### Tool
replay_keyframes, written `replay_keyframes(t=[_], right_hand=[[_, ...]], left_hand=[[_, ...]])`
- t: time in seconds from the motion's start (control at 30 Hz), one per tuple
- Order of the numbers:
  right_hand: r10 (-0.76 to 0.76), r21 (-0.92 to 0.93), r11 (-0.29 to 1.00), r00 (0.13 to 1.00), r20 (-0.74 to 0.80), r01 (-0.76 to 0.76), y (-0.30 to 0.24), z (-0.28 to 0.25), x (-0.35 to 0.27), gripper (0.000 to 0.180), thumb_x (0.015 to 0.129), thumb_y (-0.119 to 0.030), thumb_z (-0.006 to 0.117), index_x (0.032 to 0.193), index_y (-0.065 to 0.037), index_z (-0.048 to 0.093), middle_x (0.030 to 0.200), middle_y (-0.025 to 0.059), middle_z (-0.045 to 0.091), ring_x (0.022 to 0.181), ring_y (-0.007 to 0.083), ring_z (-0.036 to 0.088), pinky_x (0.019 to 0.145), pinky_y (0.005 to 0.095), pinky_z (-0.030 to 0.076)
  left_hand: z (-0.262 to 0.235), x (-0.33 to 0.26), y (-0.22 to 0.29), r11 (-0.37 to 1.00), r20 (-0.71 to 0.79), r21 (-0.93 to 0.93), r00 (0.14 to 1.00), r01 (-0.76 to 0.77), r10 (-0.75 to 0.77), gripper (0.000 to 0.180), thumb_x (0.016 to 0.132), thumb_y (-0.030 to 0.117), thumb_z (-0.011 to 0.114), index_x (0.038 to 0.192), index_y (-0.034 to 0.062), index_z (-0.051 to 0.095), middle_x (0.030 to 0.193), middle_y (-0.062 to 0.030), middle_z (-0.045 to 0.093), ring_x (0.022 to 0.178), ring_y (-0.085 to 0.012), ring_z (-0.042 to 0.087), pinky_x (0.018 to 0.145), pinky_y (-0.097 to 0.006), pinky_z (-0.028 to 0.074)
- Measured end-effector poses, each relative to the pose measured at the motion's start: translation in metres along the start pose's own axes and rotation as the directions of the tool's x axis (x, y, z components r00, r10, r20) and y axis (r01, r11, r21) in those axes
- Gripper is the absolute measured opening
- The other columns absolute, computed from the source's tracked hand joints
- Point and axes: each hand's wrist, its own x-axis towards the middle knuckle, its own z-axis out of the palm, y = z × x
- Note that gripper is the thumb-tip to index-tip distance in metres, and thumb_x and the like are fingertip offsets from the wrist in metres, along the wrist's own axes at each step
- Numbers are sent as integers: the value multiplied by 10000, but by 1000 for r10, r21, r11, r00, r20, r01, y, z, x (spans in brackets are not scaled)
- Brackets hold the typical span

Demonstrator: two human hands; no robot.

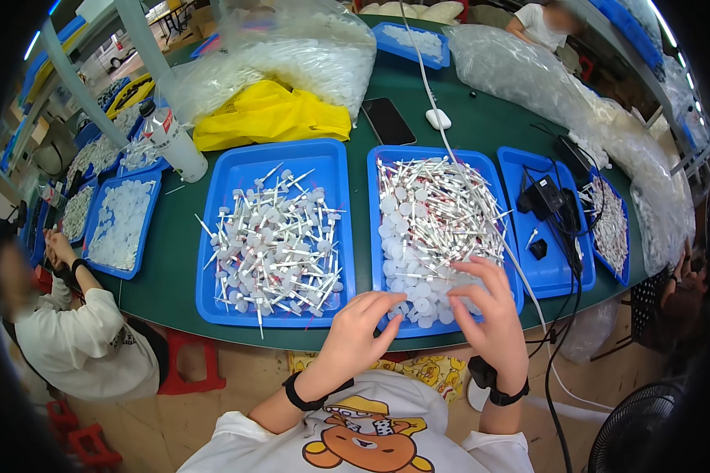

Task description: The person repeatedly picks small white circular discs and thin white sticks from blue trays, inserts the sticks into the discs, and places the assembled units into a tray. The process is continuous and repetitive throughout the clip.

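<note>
A blue tray point(376, 236) in front of me holds thin white sticks point(442, 205) with reddish parts, and translucent round discs point(418, 303) along its left and near sides. My left hand point(359, 327) is at the tray's near left corner, thumb and index finger curved apart beside the discs; whether a disc touches the fingertips is hard to make out. Over the near right part, my right hand point(489, 311) has its fingers spread just above the discs and sticks. Left of it, a second blue tray point(229, 169) contains sticks with discs fitted on them.
To the right, a blue tray point(548, 272) carries black adapters and cables. A white cord point(481, 197) crosses the middle tray. Behind lie a phone point(389, 121), a yellow bag point(272, 118) and large clear bags point(521, 79). A bottle point(173, 146) stands left; a co-worker point(87, 331) sits there.
</note>
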Motion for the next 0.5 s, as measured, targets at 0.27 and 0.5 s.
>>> replay_keyframes(t=[0.27, 0.5], right_hand=[[-150, -298, 947, 985, -87, 118, -15, 24, 18, 188, 734, -39, 709, 918, -53, 670, 1073, 113, 582, 1043, 317, 514, 938, 452, 404], [-182, -625, 753, 978, 105, 208, -11, 40, 33, 248, 665, -61, 674, 910, -24, 679, 993, 113, 543, 996, 277, 512, 967, 448, 354]], left_hand=[[4, -2, 1, 1000, -53, 2, 999, -6, 6, 257, 861, 49, 666, 1117, 30, 651, 979, -151, 657, 914, -335, 637, 787, -405, 517], [2, -4, 2, 991, -67, -104, 994, 78, -86, 278, 866, 43, 681, 1143, 22, 671, 984, -142, 681, 884, -257, 676, 772, -330, 530]])
